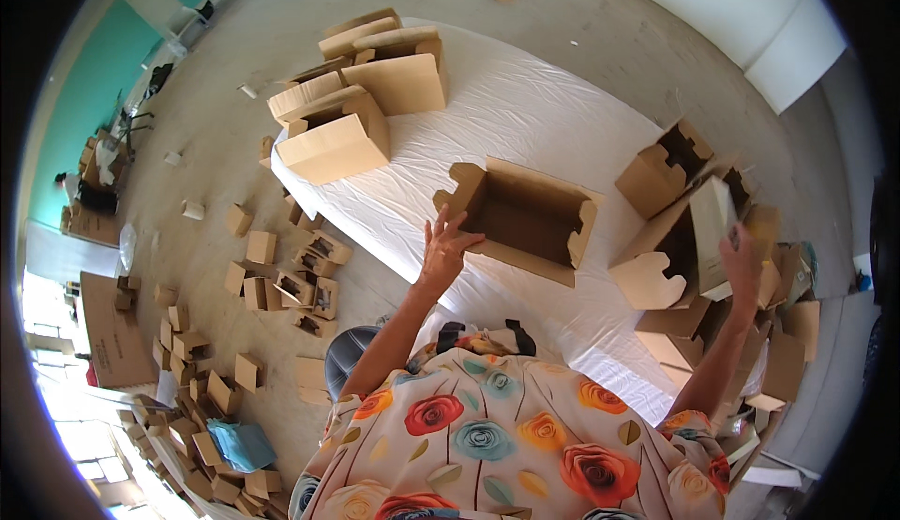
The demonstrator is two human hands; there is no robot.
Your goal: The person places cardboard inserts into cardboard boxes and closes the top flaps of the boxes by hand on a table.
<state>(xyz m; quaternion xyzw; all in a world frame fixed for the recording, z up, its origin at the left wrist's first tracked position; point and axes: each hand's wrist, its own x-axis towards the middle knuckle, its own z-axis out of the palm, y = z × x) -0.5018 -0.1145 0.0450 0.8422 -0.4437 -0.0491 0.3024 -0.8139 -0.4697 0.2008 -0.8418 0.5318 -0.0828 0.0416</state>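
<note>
- A long table draped in wrinkled white cloth (534, 107) stretches away in front of me.
- To my right is a jumbled pile of open brown cardboard boxes (652, 182).
- At the table's far left sits a cluster of tan cardboard boxes (398, 86).
- Directly before me, on the cloth, rests an open, oblong brown cardboard box with notched end flaps (527, 218). Its mouth faces up; its long axis runs left to right, the right end slightly nearer me.
- Well apart, to that box's right and amid the pile, is a narrow, pale grey-green carton (712, 234). Its long axis points away from me, roughly crosswise to the open box.
- My bare right hand (742, 259), slightly blurred, appears clamped on the carton's right side and is the nearer hand to it.
- My bare left hand (446, 246), fingers spread apart, touches the open box's near left corner.
</note>
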